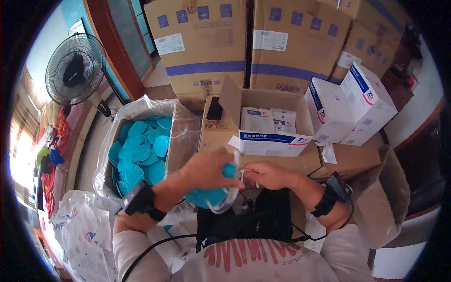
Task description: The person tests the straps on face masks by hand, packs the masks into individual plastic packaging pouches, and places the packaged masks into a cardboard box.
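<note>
Teal mask (206, 195) mostly hidden behind left hand (204, 170); white ear loops blurred at right hand (265, 175); far cardboard cartons (206, 47) cut off by top edge; left fan (75, 70) partly clipped by rim

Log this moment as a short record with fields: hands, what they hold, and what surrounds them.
left hand: closed over a stack of blue masks in a clear plastic bag
right hand: pinching the bag's edge beside the left hand
left side: plastic-lined carton full of loose blue masks
ahead: open cardboard box holding white packets, a black phone on its flap
right side: two white cartons
background: large brown cartons, standing fan
wrists: black bands with cables on both
</note>
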Tool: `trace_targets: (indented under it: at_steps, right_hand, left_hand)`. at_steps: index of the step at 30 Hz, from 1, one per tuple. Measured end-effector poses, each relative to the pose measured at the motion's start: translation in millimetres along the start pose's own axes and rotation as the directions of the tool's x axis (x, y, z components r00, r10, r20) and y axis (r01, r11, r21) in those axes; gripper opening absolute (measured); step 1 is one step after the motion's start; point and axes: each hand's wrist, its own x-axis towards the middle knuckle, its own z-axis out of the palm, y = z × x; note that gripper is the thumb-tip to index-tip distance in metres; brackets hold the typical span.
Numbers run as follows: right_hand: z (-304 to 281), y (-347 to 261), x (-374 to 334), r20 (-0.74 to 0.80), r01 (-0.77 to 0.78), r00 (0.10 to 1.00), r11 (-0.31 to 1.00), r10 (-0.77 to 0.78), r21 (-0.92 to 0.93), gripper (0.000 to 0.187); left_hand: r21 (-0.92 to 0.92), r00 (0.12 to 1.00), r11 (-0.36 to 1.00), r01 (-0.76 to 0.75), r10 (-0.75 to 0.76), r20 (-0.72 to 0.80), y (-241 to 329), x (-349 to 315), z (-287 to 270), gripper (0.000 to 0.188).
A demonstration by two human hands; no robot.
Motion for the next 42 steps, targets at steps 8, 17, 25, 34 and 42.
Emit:
trace_targets:
  at_steps: [8, 17, 25, 34, 42]
  right_hand:
    - [-7, -23, -19, 0.054, 0.052, 0.998, 0.948, -0.037, -0.315, 0.022]
    - [25, -23, -7, -0.302, 0.163, 0.929, 0.968, -0.216, -0.188, 0.025]
    - [16, -27, -16, -0.009, -0.066, 0.998, 0.952, 0.066, -0.298, 0.02]
    - [18, -41, -66, 0.349, -0.097, 0.934, 0.995, 0.079, 0.034, 0.035]
    - [13, -27, -91, 0.386, -0.159, 0.916, 0.982, 0.109, 0.101, 0.035]
  left_hand:
    - [-0.651, 0.924, 0.749, 0.12, 0.156, 0.35, 2, -11, 19, 0.035]
    - [-0.253, 0.881, 0.93, -0.267, 0.129, -0.455, 22, -20, 10, 0.018]
    - [0.205, 0.931, 0.918, -0.338, 0.358, -0.067, 22, -10, -10, 0.027]
    - [-0.052, 0.792, 0.879, -0.474, 0.452, 0.411, 44, -21, -25, 0.031]
    - [-0.064, 0.84, 0.904, -0.423, 0.418, 0.346, 44, -32, -22, 0.028]
